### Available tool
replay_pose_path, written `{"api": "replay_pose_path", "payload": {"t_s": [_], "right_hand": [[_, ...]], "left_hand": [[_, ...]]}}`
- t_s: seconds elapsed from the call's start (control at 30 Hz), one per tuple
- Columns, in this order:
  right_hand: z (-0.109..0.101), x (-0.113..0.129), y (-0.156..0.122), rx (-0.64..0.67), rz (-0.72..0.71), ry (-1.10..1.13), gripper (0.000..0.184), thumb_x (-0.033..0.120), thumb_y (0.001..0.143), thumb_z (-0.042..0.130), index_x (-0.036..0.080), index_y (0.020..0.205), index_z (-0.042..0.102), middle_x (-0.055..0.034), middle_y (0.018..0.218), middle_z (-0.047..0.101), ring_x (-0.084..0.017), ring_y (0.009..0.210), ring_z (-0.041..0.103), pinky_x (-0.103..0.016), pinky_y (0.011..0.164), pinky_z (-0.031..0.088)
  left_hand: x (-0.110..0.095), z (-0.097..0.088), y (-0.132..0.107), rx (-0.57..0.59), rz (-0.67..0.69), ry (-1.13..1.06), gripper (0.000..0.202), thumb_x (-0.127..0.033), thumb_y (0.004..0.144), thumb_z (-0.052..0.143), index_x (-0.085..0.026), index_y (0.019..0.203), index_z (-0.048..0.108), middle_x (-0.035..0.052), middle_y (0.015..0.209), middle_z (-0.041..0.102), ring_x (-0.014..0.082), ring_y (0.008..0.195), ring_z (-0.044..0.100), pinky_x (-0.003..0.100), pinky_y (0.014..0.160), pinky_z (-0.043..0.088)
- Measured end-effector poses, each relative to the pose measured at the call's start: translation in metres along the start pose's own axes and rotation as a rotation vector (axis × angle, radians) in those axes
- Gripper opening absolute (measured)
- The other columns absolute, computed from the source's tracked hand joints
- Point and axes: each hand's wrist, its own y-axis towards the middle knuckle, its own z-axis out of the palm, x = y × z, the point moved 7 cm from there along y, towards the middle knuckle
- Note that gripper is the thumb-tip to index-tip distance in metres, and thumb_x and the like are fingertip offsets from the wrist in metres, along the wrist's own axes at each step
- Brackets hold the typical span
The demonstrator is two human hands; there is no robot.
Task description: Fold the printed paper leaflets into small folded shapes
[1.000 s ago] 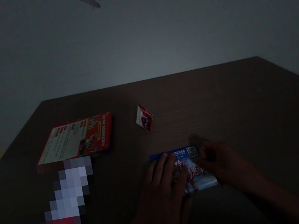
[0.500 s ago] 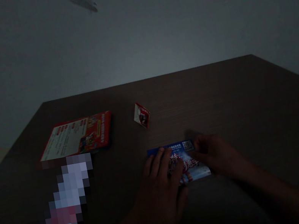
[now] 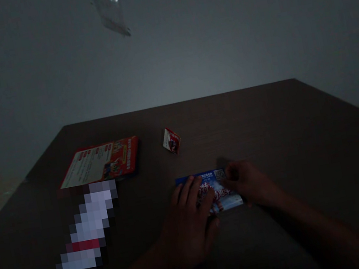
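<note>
A blue printed leaflet with red characters and a QR code lies folded on the dark wooden table. My left hand lies flat on its left half, fingers stretched out and apart. My right hand rests on the leaflet's right edge with the fingers curled in against the paper. The room is very dim, so whether those fingers pinch the edge is hard to see.
A red and white leaflet lies at the back left. A small folded red and white paper piece stands behind the blue leaflet. A blurred-out strip lies at the left. A bit of clear plastic hangs on the wall.
The view has tilted up and shifted slightly. Both hands stay on the blue leaflet, which looks a little narrower now; my right hand has slid a bit left along it.
</note>
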Motion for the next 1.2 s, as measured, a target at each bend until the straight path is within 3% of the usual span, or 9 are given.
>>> {"api": "replay_pose_path", "payload": {"t_s": [0.3,0.53,0.9,1.03,1.13,1.2], "right_hand": [[0.004,-0.004,0.000,0.006,0.018,0.017,0.017,0.030,0.078,0.053,0.021,0.068,0.043,0.0056,0.053,0.049,-0.009,0.034,0.050,-0.016,0.026,0.033],[0.002,-0.006,-0.002,-0.006,0.008,0.030,0.017,0.032,0.079,0.052,0.021,0.069,0.044,0.0060,0.053,0.047,-0.009,0.035,0.048,-0.017,0.028,0.033],[-0.003,-0.001,-0.002,-0.047,-0.015,0.002,0.019,0.031,0.077,0.055,0.021,0.066,0.043,0.0054,0.050,0.050,-0.009,0.034,0.048,-0.018,0.031,0.033],[-0.002,-0.003,-0.004,-0.008,0.038,0.013,0.019,0.035,0.078,0.054,0.022,0.069,0.044,0.0051,0.052,0.052,-0.010,0.033,0.049,-0.020,0.031,0.033],[-0.005,0.006,-0.010,-0.073,-0.068,-0.081,0.020,0.036,0.074,0.060,0.021,0.077,0.048,0.0028,0.058,0.057,-0.012,0.044,0.054,-0.022,0.040,0.038],[-0.006,0.013,-0.017,-0.129,-0.121,-0.168,0.030,0.038,0.071,0.064,0.020,0.091,0.050,0.0001,0.064,0.062,-0.016,0.053,0.059,-0.025,0.046,0.041]], "left_hand": [[0.006,0.015,-0.001,0.037,0.010,0.015,0.060,-0.041,0.087,0.048,-0.024,0.142,0.031,0.0139,0.152,0.020,0.0332,0.140,0.016,0.054,0.109,0.023],[0.004,0.014,-0.001,0.097,0.009,0.004,0.068,-0.044,0.087,0.049,-0.024,0.145,0.021,0.0110,0.155,0.012,0.0311,0.142,0.010,0.050,0.111,0.021],[0.003,0.015,-0.003,0.112,0.028,-0.027,0.079,-0.062,0.088,0.030,-0.013,0.148,0.012,0.0141,0.155,0.007,0.0318,0.142,0.007,0.049,0.114,0.013],[0.002,0.013,-0.004,0.111,0.035,-0.040,0.084,-0.067,0.086,0.029,-0.012,0.148,0.012,0.0142,0.154,0.006,0.0308,0.142,0.007,0.047,0.115,0.011],[0.002,0.016,-0.004,0.102,0.036,-0.046,0.092,-0.072,0.082,0.027,-0.010,0.147,0.012,0.0153,0.154,0.005,0.0314,0.142,0.004,0.047,0.115,0.007],[0.002,0.016,-0.004,0.092,0.028,-0.045,0.095,-0.075,0.081,0.027,-0.008,0.147,0.013,0.0162,0.154,0.004,0.0315,0.142,0.003,0.047,0.115,0.005]]}}
